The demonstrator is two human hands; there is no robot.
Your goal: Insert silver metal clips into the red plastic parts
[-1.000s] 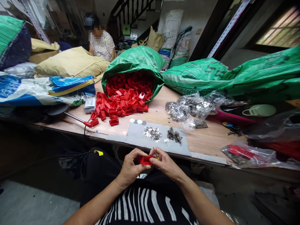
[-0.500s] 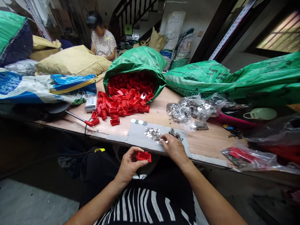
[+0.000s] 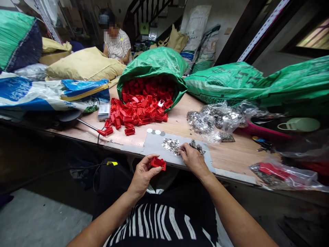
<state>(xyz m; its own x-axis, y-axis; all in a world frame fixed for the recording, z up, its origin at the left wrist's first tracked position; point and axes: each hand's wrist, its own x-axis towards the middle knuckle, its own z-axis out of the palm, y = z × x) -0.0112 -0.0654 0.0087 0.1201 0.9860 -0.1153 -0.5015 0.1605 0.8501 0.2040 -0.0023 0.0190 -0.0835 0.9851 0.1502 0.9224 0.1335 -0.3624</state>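
Note:
My left hand (image 3: 142, 174) holds a small red plastic case (image 3: 158, 163) between thumb and fingers, just in front of the table edge. The hollow side of the case faces up, and small metal bits show at its end. Over the grey mat (image 3: 151, 145), my right hand (image 3: 194, 160) has its fingertips pressed together at the border of a pile of flat, shiny metal pieces (image 3: 170, 145). What those fingertips pinch, if anything, is too small to make out. A second pile of darker metal parts (image 3: 197, 147) lies just beyond this hand.
A green sack (image 3: 156, 63) spills many red cases (image 3: 138, 111) onto the table. Bags of metal parts (image 3: 216, 120) and a pink basin (image 3: 264, 132) with a pale mug (image 3: 298, 124) stand right. A red-handled rod (image 3: 104, 131) lies left. Another person (image 3: 118, 43) sits behind.
The view has shifted a little, moving the scene slightly right. My left hand has raised the red case slightly and tilted it. My right hand stays by the metal pieces.

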